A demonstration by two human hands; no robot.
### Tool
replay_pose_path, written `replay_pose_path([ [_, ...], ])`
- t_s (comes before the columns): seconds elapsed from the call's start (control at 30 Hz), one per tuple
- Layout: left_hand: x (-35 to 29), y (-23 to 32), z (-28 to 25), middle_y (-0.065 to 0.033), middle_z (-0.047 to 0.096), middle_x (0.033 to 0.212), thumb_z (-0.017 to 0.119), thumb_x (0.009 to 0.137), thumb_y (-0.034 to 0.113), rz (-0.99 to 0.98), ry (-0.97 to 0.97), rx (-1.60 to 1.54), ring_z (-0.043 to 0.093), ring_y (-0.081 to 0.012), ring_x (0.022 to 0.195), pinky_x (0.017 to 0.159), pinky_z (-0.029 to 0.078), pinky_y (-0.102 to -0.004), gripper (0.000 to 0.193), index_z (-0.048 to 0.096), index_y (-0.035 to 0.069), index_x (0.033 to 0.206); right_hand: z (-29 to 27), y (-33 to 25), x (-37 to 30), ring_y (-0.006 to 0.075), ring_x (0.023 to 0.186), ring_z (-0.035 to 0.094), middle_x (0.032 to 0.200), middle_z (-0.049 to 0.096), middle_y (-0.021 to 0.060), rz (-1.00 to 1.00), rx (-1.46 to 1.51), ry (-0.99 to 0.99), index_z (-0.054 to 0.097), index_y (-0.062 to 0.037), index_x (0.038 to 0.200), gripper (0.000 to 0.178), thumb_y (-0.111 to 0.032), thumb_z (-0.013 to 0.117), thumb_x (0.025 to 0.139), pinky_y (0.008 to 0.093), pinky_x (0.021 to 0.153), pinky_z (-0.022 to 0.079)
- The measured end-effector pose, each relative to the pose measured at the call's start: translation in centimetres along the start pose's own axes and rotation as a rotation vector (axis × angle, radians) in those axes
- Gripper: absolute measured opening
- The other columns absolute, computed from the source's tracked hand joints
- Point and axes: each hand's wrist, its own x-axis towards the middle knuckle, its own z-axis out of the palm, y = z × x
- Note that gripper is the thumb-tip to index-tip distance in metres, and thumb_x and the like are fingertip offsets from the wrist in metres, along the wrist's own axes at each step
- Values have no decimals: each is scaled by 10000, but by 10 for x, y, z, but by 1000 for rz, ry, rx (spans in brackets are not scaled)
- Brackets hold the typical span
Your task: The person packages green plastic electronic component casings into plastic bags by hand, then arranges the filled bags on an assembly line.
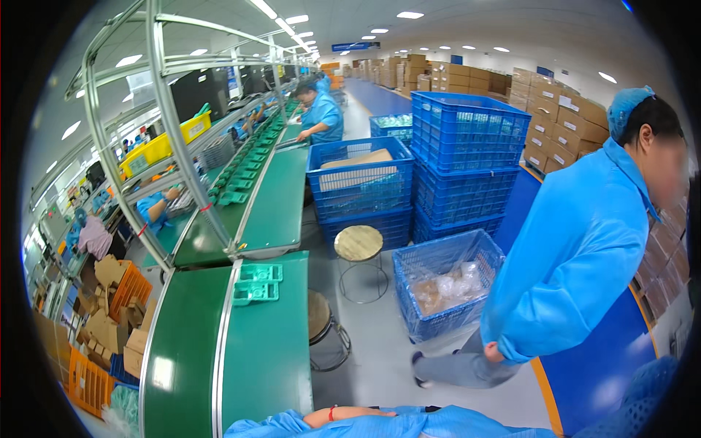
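My left hand [363, 412] lies across the front of my blue smock at the lower edge, a red band round its wrist. Its fingers are not clear enough to show whether they are open or closed, and I see nothing held in it. My right hand is out of sight; only blue cloth shows on that side. Beyond my left arm is the green bench top [266, 350]. Two green plastic trays [255, 293] with moulded hollows sit near its far end, apart from my hand.
A co-worker [577, 241] in blue walks close by on the right. Ahead stand a plastic-lined blue crate [445, 292], stacked blue crates [467, 139] and a round stool [358, 243]. The green conveyor [186, 336] runs along the left, beside a metal frame [179, 131]. Another worker [321, 117] stands farther along.
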Motion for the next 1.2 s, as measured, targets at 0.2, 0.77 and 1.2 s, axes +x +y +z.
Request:
replay_pose_path([
  [0.2,37,20,-40,-134,473,1311,392,970,350,128,1,-15,403,-186,1238,1055,276,-282,491,442,-14,1297,-41,-8,42,250,840,646,954,658,119,-7,103,18,685,-90,966,315,-303,601,750,367,735,513],
  [0.77,22,181,-321,-141,581,1130,554,884,52,269,742,-201,578,-228,1040,875,481,-331,340,485,-28,1206,-182,-105,226,180,624,643,755,678,77,308,731,94,694,-108,915,213,-228,633,750,321,567,511],
  [1.2,32,190,-548,-111,565,1187,570,894,116,264,1031,-94,536,-174,1071,903,433,-286,383,483,-12,1245,-291,-197,401,351,849,623,930,655,170,231,259,113,691,-84,906,319,-317,567,727,432,761,487],
])
